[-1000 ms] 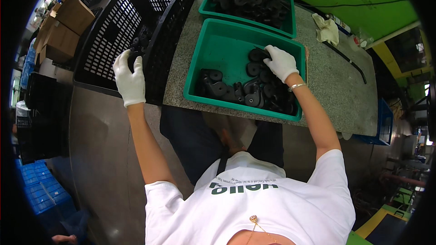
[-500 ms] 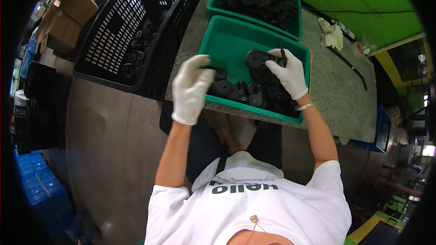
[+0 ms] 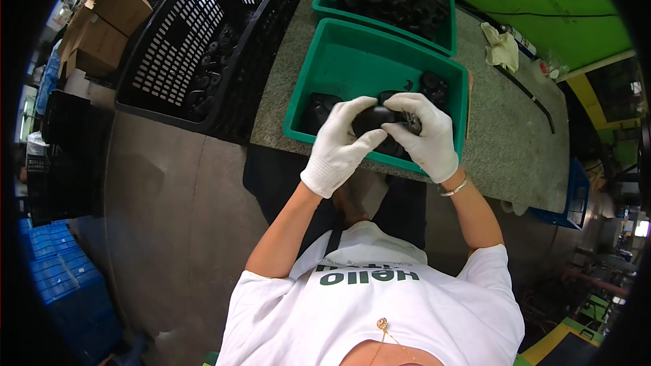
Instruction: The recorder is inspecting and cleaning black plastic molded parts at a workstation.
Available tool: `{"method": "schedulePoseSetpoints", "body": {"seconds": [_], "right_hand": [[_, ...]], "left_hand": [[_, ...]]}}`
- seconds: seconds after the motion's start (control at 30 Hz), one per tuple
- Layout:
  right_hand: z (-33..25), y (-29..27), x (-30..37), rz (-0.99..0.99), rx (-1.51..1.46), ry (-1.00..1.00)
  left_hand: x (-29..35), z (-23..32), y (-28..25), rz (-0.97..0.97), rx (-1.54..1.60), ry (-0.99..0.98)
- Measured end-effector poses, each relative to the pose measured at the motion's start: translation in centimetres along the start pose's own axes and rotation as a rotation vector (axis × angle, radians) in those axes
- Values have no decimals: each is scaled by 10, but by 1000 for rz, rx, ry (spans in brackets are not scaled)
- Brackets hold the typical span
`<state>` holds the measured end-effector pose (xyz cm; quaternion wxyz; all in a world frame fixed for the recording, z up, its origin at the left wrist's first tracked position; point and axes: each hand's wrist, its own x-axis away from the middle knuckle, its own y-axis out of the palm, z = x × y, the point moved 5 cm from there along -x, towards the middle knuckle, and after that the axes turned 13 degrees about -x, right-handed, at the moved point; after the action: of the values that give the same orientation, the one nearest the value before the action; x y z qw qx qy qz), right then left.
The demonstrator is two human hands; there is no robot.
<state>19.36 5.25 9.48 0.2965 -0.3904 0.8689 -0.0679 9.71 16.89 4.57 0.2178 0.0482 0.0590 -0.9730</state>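
Note:
Both of my hands wear white knitted gloves and meet over the near side of a green tray (image 3: 298, 95). A rounded black plastic part (image 3: 368, 119) sits between them. My left hand (image 3: 342, 142) is closed around its left side, thumb and fingers curled. My right hand (image 3: 428, 139) is closed at its right side, with a small dark thing (image 3: 413, 123) showing between the fingers; its kind is hard to make out. More black parts (image 3: 320, 110) lie in the tray, several partly hidden by my hands, with others (image 3: 434, 87) near the right wall.
Behind stands a second green tray (image 3: 444, 44) heaped with black parts. To the left is a tall black perforated crate (image 3: 169, 47) with similar parts inside. A crumpled pale glove (image 3: 500, 47) and a black hose (image 3: 529, 95) lie on the grey tabletop (image 3: 522, 156) at right.
My left hand has moved right from the tray's left edge and closed on the black part. My right hand has come nearer and slightly lower, bringing that part toward the left hand.

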Motion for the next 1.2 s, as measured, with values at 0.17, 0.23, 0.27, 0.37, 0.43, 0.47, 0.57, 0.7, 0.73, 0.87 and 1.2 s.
{"method": "schedulePoseSetpoints", "body": {"seconds": [0.17, 0.23, 0.27, 0.37, 0.43, 0.47, 0.57, 0.7, 0.73, 0.87, 1.2], "right_hand": [[0, 9, 1, -31, 57, 99], [2, 3, 6, 86, 118, 143], [3, -2, 9, 86, 119, 144], [2, -2, 16, -82, 265, 206], [-4, 1, 17, -103, 298, 188], [-6, 3, 17, -127, 331, 168], [-4, 3, 18, -130, 363, 148], [-6, 5, 19, -155, 383, 141], [-8, 6, 19, -160, 398, 137], [-9, 6, 21, -161, 434, 102], [-11, 8, 24, -136, 468, 41]], "left_hand": [[6, -20, 14, -67, 474, -363], [7, -24, 15, -26, 464, -328], [7, -24, 14, 17, 455, -291], [7, -25, 15, 20, 461, -282], [7, -25, 16, 16, 455, -273], [7, -24, 16, -3, 406, -257], [7, -23, 18, -18, 346, -228], [8, -27, 19, 39, 303, -175], [9, -28, 21, 40, 302, -176], [9, -24, 21, 97, 268, -149], [8, -19, 21, 128, 246, -53]]}}
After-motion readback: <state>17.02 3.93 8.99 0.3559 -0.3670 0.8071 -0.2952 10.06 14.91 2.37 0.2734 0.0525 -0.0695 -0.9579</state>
